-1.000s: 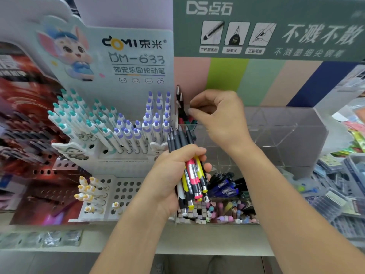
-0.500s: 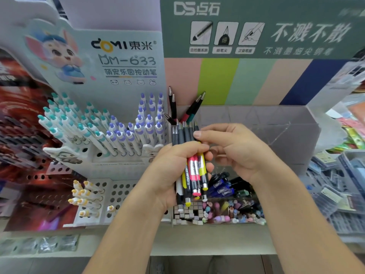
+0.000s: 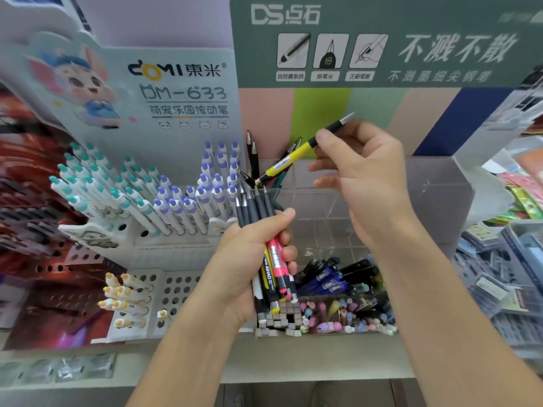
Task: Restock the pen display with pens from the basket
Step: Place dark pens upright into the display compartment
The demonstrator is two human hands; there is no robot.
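Yellow pen poised over the display

Yellow pen is pinched by the right hand, its fingers holding it tilted above the clear display compartments, seemingly for slotting. Left hand grips a spare pen bundle close by.

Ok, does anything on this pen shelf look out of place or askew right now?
Only small things: in the clear acrylic compartment display, the few dark pens at its back left lean at different angles rather than standing straight, and most compartments look unfilled. One white cream-capped pen stands alone in the perforated white rack.
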